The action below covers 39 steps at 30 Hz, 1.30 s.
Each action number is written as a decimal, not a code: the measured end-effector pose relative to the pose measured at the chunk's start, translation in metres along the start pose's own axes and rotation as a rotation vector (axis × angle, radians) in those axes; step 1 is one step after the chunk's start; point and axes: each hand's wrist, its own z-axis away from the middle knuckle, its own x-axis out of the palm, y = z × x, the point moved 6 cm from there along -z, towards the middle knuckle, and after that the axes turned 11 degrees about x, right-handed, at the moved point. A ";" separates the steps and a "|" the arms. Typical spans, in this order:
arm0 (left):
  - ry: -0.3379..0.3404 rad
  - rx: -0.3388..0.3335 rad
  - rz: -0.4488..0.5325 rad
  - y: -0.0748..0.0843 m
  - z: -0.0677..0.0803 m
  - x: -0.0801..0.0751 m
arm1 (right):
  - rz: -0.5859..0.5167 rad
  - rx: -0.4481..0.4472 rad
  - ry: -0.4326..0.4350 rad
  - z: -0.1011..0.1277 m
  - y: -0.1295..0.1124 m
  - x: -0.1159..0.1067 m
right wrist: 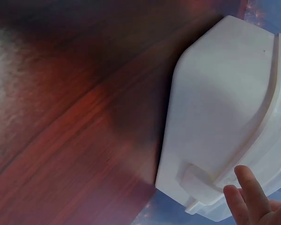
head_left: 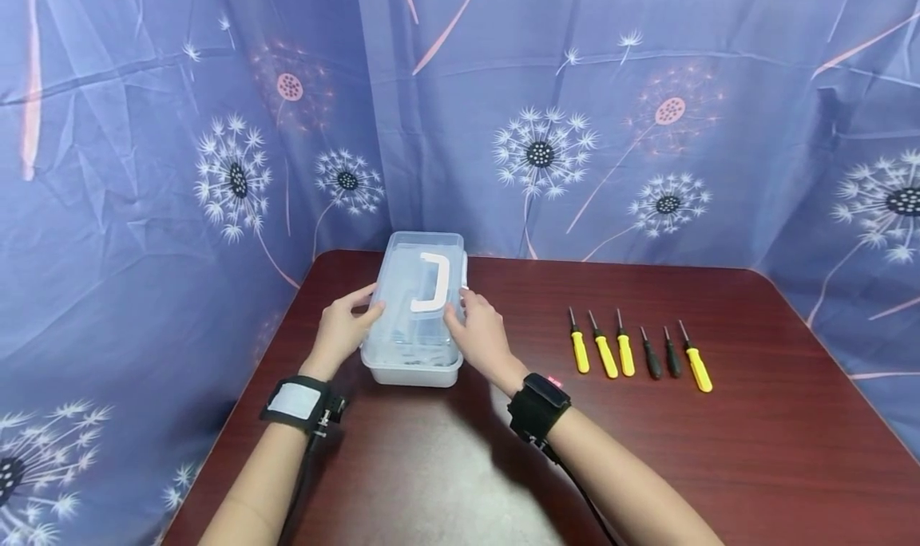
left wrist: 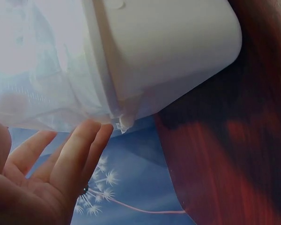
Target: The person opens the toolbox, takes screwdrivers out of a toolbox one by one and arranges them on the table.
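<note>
A plastic storage box with a clear lid and a white base rests closed on the table; small contents show faintly through the lid. On top lies a white handle. My left hand touches the box's left side, its thumb over the lid; the left wrist view shows extended fingers against the lid's rim. At the opposite side, my right hand has its thumb at the lid's edge. In the right wrist view its fingertips are beside a white side latch.
Right of the box lies a row of several screwdrivers, some with yellow handles and some with black handles. The dark red wooden table ends at the back by a blue dandelion-print curtain.
</note>
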 end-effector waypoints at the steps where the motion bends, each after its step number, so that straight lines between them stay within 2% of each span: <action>1: 0.001 0.003 -0.001 -0.001 0.000 -0.001 | -0.005 -0.002 -0.002 -0.001 -0.001 0.001; 7: -0.003 0.003 -0.015 -0.007 -0.004 -0.009 | 0.003 -0.009 -0.016 -0.005 -0.008 0.011; 13: -0.036 -0.005 -0.040 -0.019 -0.007 -0.020 | 0.021 -0.012 -0.024 -0.009 -0.021 0.021; 26: -0.074 -0.018 -0.026 -0.040 -0.016 -0.042 | 0.058 -0.021 -0.059 -0.018 -0.042 0.046; 34: -0.084 0.006 -0.043 -0.049 -0.024 -0.052 | 0.091 -0.040 -0.045 -0.022 -0.054 0.054; 39: -0.084 -0.003 -0.040 -0.054 -0.025 -0.057 | 0.096 -0.049 -0.042 -0.023 -0.059 0.059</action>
